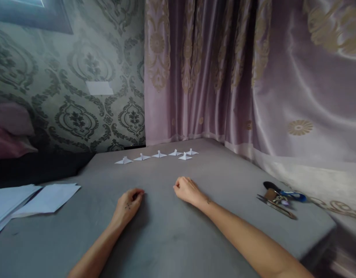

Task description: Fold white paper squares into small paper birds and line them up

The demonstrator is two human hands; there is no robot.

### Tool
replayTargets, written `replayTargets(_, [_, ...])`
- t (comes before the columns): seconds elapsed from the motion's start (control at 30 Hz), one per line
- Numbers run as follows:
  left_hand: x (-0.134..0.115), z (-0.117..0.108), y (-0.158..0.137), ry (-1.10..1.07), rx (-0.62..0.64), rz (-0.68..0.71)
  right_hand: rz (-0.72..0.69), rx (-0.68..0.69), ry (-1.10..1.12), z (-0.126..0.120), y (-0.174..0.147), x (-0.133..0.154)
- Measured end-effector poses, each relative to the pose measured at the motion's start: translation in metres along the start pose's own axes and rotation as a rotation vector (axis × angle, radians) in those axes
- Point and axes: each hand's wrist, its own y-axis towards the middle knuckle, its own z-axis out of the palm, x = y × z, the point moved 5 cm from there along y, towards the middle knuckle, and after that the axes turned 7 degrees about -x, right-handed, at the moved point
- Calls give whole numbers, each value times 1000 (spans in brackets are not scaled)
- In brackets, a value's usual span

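Paper figures (159, 155) beyond both hands (128, 205) (187, 189); untouched

The folded figures (159, 155) look like stiff, matt paper; the flat sheets (49, 200) look like smooth paper; the grey work surface (166, 243) looks matt and cloth-like; the curtain (207, 77) is glossy, satin-like cloth; the blue handle (296, 196) looks like shiny, smooth plastic.

Dark dots mark the left hand (128, 205). Beyond it, small folded paper shapes (159, 155) are white; wallpaper (79, 117) there carries dark damask medallions on pale grey-green. Past the right hand (188, 189), a mauve satin curtain (195, 77) bears gold floral motifs. The flat bench (166, 231) beneath both is grey.
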Motion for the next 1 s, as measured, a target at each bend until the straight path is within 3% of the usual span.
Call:
replayTargets(0.2, [0, 0, -4, 18, 11, 142, -112, -64, -59, 9, -41, 30])
replayTargets(0.37, [1, -16, -15, 32, 172, 281, -154, -118, -73, 11, -44, 28])
replayTargets(0.53, [22, -54, -29, 52, 225, 92, -183, -141, -80, 12, -43, 24])
replayTargets(0.67, [45, -96, -35, 1, 129, -73, -200, -143, -92, 13, -43, 24])
replayTargets(0.77, [72, -133, -37, -86, -48, -261, -209, -143, -104, 13, -43, 24])
replayTargets(1.0, [115, -213, -43, -176, -477, -401, -222, -137, -109, 14, -42, 25])
